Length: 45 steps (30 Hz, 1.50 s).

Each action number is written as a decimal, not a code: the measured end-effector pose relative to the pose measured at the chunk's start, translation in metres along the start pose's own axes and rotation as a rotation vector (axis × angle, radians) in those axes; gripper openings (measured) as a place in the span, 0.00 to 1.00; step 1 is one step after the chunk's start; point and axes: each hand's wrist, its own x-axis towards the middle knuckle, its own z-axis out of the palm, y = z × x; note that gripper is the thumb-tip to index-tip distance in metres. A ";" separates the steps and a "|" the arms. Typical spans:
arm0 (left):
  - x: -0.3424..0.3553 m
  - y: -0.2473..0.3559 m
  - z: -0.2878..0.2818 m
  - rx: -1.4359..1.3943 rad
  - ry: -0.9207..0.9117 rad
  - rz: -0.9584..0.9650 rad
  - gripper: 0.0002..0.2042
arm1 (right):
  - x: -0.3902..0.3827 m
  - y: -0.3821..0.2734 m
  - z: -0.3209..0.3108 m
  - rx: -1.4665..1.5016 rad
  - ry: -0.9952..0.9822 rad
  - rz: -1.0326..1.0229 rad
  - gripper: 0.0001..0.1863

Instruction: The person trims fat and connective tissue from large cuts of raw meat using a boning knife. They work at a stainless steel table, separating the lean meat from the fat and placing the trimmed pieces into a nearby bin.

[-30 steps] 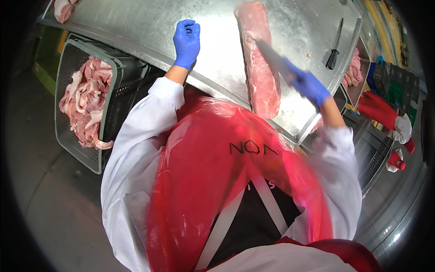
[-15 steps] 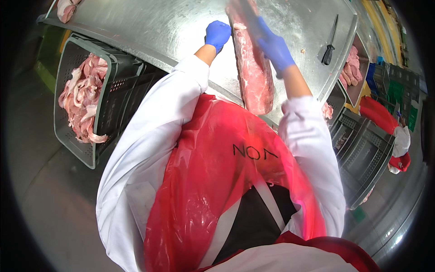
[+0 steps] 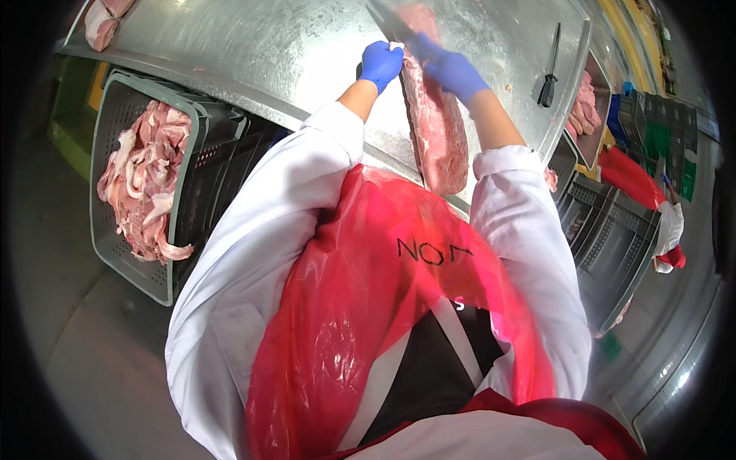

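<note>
A long piece of pink boneless meat [image 3: 442, 146], likely a loin, lies lengthwise on the steel table, its near end by the table's front edge. My right hand [image 3: 458, 75], in a blue glove, is closed round a knife [image 3: 391, 23]. The knife is blurred, and its blade slants across the far part of the meat, pointing far left. My left hand [image 3: 381, 66], also gloved in blue, is closed at the meat's left side. A small pale bit of trim [image 3: 395, 46] shows at its fingers.
A sharpening steel [image 3: 548, 90] with a black handle lies on the steel table [image 3: 253, 46] at right. More meat [image 3: 101, 29] sits at the far left corner. A grey crate [image 3: 180, 207] of trimmings stands left; other crates [image 3: 606, 230] and a person in red and white [image 3: 636, 184] are at right.
The knife has swung from over the meat's far end to slant leftward across it. My left hand has moved slightly right and now pinches a pale bit at the meat's edge.
</note>
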 end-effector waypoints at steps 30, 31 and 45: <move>0.032 -0.022 -0.084 0.135 -0.319 0.145 0.13 | -0.226 -0.023 0.120 -0.558 -0.017 0.341 0.46; 0.029 -0.026 -0.087 0.149 -0.308 0.146 0.14 | -0.244 -0.027 0.122 -0.541 -0.011 0.347 0.46; 0.011 0.005 -0.097 0.168 -0.354 0.184 0.12 | -0.135 -0.008 0.132 -0.635 0.130 0.304 0.41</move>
